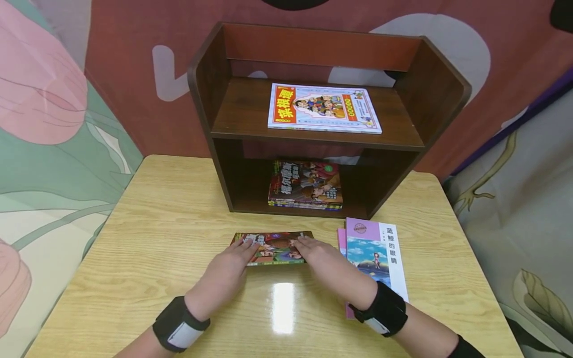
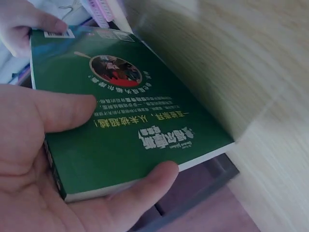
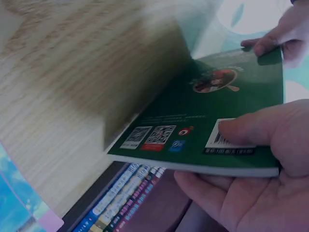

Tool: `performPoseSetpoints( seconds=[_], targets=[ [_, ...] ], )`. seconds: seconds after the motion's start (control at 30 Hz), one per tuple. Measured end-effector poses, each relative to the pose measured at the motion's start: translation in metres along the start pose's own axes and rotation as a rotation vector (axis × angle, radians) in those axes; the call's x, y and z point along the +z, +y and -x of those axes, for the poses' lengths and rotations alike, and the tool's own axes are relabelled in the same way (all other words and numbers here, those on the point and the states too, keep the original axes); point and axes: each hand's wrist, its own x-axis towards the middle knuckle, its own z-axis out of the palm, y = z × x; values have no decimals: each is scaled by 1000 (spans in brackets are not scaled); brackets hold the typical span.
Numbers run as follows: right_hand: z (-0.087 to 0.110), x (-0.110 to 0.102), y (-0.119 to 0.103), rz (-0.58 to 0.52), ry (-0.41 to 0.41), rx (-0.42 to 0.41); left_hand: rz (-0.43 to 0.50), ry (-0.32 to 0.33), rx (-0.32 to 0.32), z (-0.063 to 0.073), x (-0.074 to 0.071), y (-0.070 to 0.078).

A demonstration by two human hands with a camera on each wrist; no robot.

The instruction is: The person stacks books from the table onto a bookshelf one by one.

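In the head view, a comic-style paperback book (image 1: 278, 250) with a colourful front cover is close over the table in front of the shelf. My left hand (image 1: 224, 272) grips its left side and my right hand (image 1: 332, 267) its right side, fingers over the front cover. Both wrist views show the green back cover (image 2: 116, 116) with white and yellow print, tilted off the table. The left thumb (image 2: 72, 111) presses on this cover. Across the barcode lies the right thumb (image 3: 246, 129), with fingers curled behind the book.
A dark brown two-tier shelf (image 1: 318, 141) stands at the table's back. A light-blue-covered book (image 1: 324, 107) lies on its upper board. Stacked books (image 1: 305, 184) fill part of the lower one. Beside my right forearm lie pink-and-blue books (image 1: 373, 248) on the wooden table (image 1: 147, 238).
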Motion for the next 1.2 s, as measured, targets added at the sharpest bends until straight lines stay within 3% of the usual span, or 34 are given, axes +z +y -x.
performPoseSetpoints(
  seconds=[0.17,0.4,0.87,1.03,1.2],
  targets=[
    [9,-16,4,-6,125,5,-26,58,25,-10,-15,13],
    [22,-52,3,114,422,-37,-46,308,135,-24,-50,31],
    [53,-116,-15,79,936,-96,-83,644,283,-31,-124,82],
    [49,-134,-8,107,1084,-99,-115,738,349,-50,-140,90],
    [28,-143,16,150,1260,-113,-160,888,451,-88,-143,84]
  ],
)
